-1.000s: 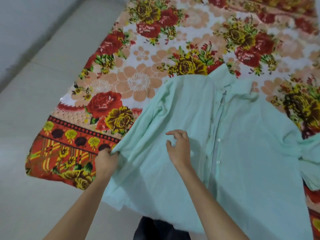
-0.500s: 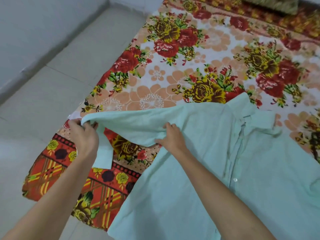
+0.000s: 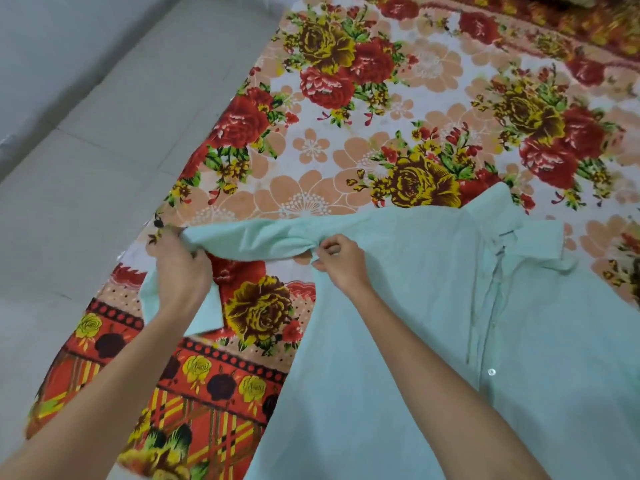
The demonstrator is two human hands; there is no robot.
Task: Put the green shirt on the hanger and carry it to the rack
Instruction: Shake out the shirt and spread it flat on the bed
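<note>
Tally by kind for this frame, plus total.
Pale green button-up shirt: 1
Red and orange floral bed cover: 1
Bare hands: 2 (left hand, right hand, both gripping the shirt's sleeve)
Total: 4

The green shirt (image 3: 450, 341) is lying button-side up on the floral sheet (image 3: 346, 150). The left hand (image 3: 180, 268) is gripping the sleeve (image 3: 256, 240) near the sheet's left edge. The right hand (image 3: 341, 263) is apparently pinching the same sleeve farther in from that edge. Pale floor (image 3: 86, 168) is showing left of the sheet.
</note>
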